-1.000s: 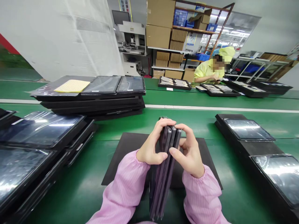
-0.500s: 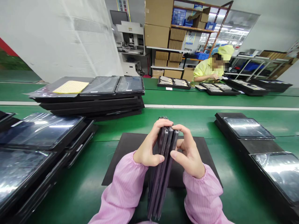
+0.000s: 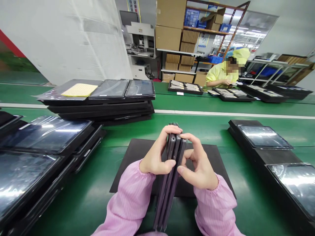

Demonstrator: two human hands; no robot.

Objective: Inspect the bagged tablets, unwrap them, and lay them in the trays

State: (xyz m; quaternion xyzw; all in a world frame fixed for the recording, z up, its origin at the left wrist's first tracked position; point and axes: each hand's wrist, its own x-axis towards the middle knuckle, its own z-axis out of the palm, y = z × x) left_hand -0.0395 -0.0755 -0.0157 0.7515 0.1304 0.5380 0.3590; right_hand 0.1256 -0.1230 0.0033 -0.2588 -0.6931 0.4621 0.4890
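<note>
A small bundle of dark tablets (image 3: 169, 183), slim and flat, stands on edge between my hands, with the narrow sides facing me. My left hand (image 3: 157, 157) wraps the left face, its fingers over the top and its thumb on the near edges. On the other side, my right hand (image 3: 198, 164) curls at the right-hand tablet, forefinger on the top corner and thumb by the near edge. Behind and beneath lies a black mat (image 3: 136, 155) on the green bench. The tablets' screens are turned out of sight.
Stacked black trays with screen panels (image 3: 59, 134) fill the left side. Another tray stack (image 3: 110, 109) stands farther back, topped by a yellow sticker sheet (image 3: 79, 89). Trays with panels (image 3: 262, 136) line the right. Across the bench, a person in yellow (image 3: 220, 77) works beside parts trays (image 3: 185, 87).
The view has swung slightly, so the surroundings sit a little farther right. My right thumb has slid slightly down and left along the tablets; both hands keep nearly the same place.
</note>
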